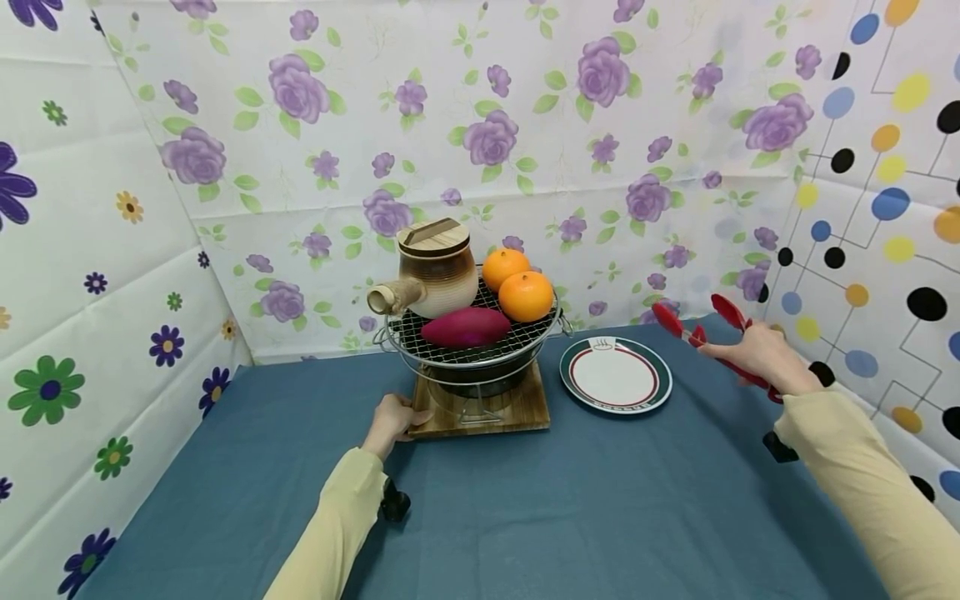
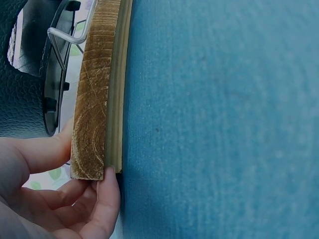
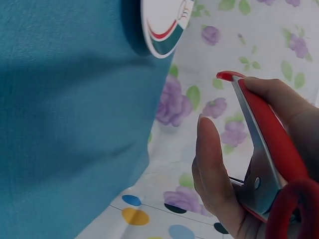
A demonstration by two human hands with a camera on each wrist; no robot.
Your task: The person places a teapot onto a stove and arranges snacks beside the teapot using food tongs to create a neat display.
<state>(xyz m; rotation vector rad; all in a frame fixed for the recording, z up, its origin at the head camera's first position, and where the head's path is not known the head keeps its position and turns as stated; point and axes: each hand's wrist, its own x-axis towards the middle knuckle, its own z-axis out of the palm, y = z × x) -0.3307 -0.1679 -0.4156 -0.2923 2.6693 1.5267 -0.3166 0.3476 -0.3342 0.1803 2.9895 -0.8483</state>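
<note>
A small grill [image 1: 472, 337] stands on a wooden board [image 1: 483, 412] [image 2: 94, 99] at the middle of the blue table. On its wire rack sit a clay pot [image 1: 435, 268] with a wooden lid, two oranges [image 1: 517, 285] and a purple sweet potato [image 1: 465, 327]. My left hand [image 1: 390, 421] [image 2: 75, 191] holds the board's near left corner, thumb on top and fingers beneath. My right hand [image 1: 757, 354] [image 3: 239, 164] grips red tongs [image 1: 705, 337] [image 3: 269, 154] above the table's right side, their tips spread apart and pointing toward the grill.
A white plate [image 1: 615, 375] [image 3: 162, 22] with a green and red rim lies right of the grill, below the tongs' tips. Flowered and dotted sheets wall in the table at the back and sides. The blue cloth [image 1: 525, 517] covers the table.
</note>
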